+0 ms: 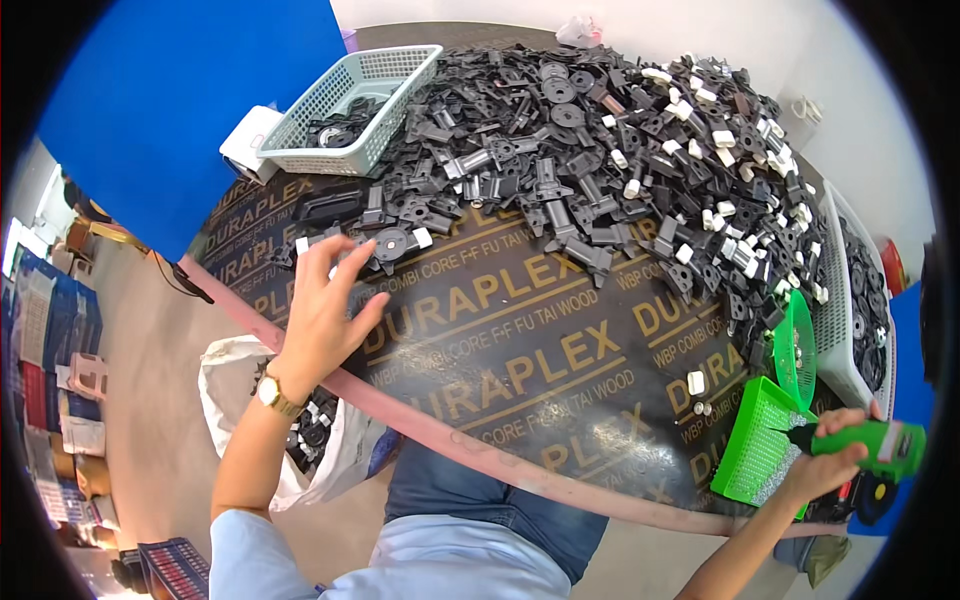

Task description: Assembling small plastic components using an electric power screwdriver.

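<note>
My right hand (825,468), near right: closed tight round green power tool (868,447). Tool looks hard, a bit heavy; thick handle is good spot to hold. Tip sits over open green box (755,445) of tiny screws.

My left hand (322,312), left side of desk (520,370): open, fingers spread, holding nothing. Fingertips just by small black plastic part (392,243) with white cap. Part looks light, stiff, not slippery; pinch it at its sides.

Far: big pile of black parts (600,150), pale basket (350,95).
</note>
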`<move>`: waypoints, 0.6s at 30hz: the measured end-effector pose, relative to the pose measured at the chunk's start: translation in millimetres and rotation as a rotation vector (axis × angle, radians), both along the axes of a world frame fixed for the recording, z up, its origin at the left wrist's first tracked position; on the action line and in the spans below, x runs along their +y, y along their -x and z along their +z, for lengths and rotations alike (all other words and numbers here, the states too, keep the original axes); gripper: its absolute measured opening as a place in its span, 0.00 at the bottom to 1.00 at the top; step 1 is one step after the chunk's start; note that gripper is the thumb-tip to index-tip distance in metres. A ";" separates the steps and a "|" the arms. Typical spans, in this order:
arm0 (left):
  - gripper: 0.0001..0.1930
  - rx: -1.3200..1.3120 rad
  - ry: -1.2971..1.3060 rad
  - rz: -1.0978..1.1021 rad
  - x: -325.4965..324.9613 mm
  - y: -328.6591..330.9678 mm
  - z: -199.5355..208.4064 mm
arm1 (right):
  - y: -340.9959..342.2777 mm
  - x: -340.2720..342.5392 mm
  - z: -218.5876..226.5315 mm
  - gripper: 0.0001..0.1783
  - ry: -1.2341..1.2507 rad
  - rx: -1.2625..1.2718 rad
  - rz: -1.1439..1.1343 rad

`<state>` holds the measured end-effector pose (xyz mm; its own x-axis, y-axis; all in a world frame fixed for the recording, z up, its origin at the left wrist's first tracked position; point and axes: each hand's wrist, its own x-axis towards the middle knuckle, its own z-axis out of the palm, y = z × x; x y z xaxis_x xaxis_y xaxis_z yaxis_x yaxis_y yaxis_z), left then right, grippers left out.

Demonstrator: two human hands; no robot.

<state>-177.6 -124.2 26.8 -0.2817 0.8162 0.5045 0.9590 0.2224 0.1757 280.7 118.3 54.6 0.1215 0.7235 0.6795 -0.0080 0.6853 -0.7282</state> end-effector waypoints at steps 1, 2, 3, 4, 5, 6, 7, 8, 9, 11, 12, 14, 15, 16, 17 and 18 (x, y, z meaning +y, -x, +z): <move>0.29 0.073 0.036 0.008 6.6 -1.8 5.3 | 1.4 -3.5 6.0 0.45 0.002 -0.004 0.005; 0.28 0.144 0.071 0.012 12.1 -2.3 10.0 | 3.6 -9.1 12.1 0.45 -0.012 0.027 0.012; 0.28 0.137 0.072 0.009 15.6 1.1 8.4 | 5.9 -15.8 18.6 0.45 -0.026 0.056 0.015; 0.25 0.159 0.120 0.025 20.7 3.3 5.4 | 9.9 -22.2 25.0 0.45 -0.028 0.050 0.009; 0.23 0.180 0.167 0.037 25.0 2.9 2.9 | 16.8 -30.3 32.5 0.47 -0.032 0.064 -0.004; 0.23 0.169 0.162 0.017 31.1 -0.5 -1.6 | 23.7 -38.7 40.0 0.49 -0.037 0.072 -0.027; 0.20 0.126 0.131 -0.039 26.2 -3.5 -4.3 | 38.8 -41.4 38.0 0.50 -0.024 0.092 -0.025; 0.18 0.082 0.100 -0.097 21.9 -7.8 -7.6 | 52.8 -42.8 31.7 0.50 -0.006 0.099 -0.016; 0.16 -0.046 0.064 -0.201 21.8 -14.0 -16.6 | 63.8 -49.8 36.2 0.51 0.014 0.140 0.033; 0.17 -0.220 0.095 -0.377 31.2 -50.5 -14.5 | 78.0 -58.5 37.8 0.50 0.058 0.211 0.242; 0.17 -0.279 0.100 -0.467 37.6 -66.9 -17.2 | 86.1 -60.6 35.1 0.49 0.082 0.241 0.411; 0.16 -0.394 0.124 -0.612 55.9 -103.4 -13.3 | 110.9 -65.6 35.6 0.50 0.106 0.210 0.489; 0.15 -0.385 0.097 -0.671 64.4 -115.6 -17.1 | 129.8 -64.3 30.2 0.51 0.085 0.205 0.578; 0.15 -0.397 0.096 -0.690 74.1 -128.3 -19.0 | 145.4 -62.2 27.1 0.51 0.062 0.195 0.661; 0.14 -0.398 0.104 -0.712 83.6 -139.4 -21.1 | 157.8 -60.3 22.9 0.52 0.078 0.152 0.664; 0.13 -0.398 0.113 -0.732 91.4 -148.4 -22.7 | 165.0 -58.6 20.3 0.53 0.095 0.110 0.669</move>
